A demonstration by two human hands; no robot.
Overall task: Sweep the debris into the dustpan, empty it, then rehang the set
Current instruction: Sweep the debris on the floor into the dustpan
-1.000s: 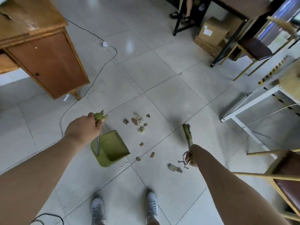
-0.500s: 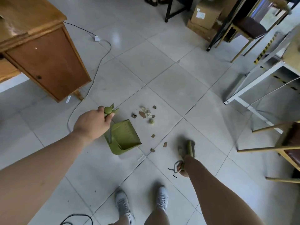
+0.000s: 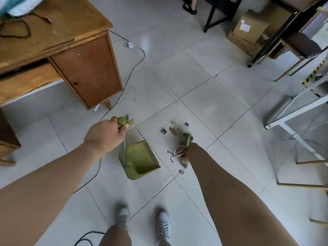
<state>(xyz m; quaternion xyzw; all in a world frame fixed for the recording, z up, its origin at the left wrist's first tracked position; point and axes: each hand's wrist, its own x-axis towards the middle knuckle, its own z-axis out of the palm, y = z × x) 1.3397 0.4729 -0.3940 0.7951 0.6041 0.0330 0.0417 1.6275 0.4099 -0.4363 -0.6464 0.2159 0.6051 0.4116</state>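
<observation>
Over on the left: a wooden desk [image 3: 58, 55], a white cord [image 3: 136, 61] across the floor [image 3: 186, 82] beside it.

Next, left hand [image 3: 104, 137], fingers clenched round the green handle top [image 3: 122, 121] of the dustpan [image 3: 140, 159]. Thin metal pole down from the fist to the pan. Pan resting on the floor, open side toward the upper right. Nothing to see inside the pan yet.

Then the debris [image 3: 174, 129], small brown and grey bits in a loose pile on the floor, up and to the right of the pan, not touching it. One more scrap [image 3: 181, 172] lower down, near the pan's right corner.

Right hand [image 3: 183, 153], fingers wrapped round the green broom [image 3: 187, 140], head of the broom blurred and right at the pile.

Looks like early days: sweeping only just under way, most likely. Left to do: push the bits into the pan, empty it, hang the set back up.

Far right: white frame [image 3: 291, 125], chairs, cardboard boxes [image 3: 248, 31].
</observation>
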